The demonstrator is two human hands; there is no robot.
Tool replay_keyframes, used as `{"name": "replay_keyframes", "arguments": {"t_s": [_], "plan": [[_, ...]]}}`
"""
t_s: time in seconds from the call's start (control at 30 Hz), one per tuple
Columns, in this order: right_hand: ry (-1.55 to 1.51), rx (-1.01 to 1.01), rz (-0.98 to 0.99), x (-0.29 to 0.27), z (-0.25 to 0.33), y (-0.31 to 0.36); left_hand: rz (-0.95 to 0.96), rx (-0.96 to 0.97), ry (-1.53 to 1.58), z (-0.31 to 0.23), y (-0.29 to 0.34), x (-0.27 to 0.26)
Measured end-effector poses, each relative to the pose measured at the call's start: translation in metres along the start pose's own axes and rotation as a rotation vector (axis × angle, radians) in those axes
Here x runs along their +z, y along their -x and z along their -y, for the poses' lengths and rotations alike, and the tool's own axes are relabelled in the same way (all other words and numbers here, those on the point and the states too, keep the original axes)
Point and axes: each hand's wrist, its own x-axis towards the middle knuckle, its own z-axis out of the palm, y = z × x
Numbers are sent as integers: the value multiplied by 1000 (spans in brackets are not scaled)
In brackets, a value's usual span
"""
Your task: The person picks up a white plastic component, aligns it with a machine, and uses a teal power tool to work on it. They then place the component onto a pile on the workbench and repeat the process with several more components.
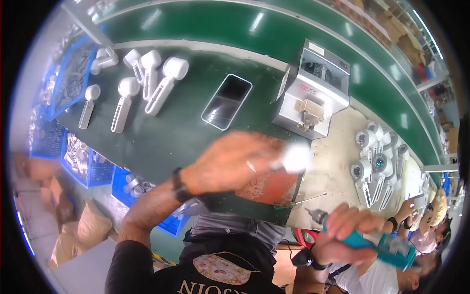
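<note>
Smeared by motion, my left hand [230, 164] is closed around a white handheld fan [296, 158], whose round head sticks out to the right over the reddish-brown patch [267, 183] of the bench. My right hand [350, 232] wraps round a teal electric screwdriver [360, 240], at the lower right. Its bit points left and up, below the fan and apart from it. A thin screwdriver [306, 199] with a green handle lies on the bench edge between my hands.
A phone [227, 102] and several white fans [166, 85] lie on the green mat. A grey machine [313, 93] stands behind. More fans [377, 164] cluster at right. Blue crates [100, 166] of parts stand at left. Other people's hands [405, 209] work at far right.
</note>
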Motion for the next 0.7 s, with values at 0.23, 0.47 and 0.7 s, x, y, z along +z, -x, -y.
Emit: {"name": "replay_keyframes", "arguments": {"t_s": [0.23,0.47,0.7], "plan": [[60,123,-9,-41,9,29,-214,-578,-626,67,72,-72],[111,137,27,-65,21,33,-296,-560,-186,-9,-55,-18],[128,168,2,-64,34,39,340,41,498,-95,-154,189]]}}
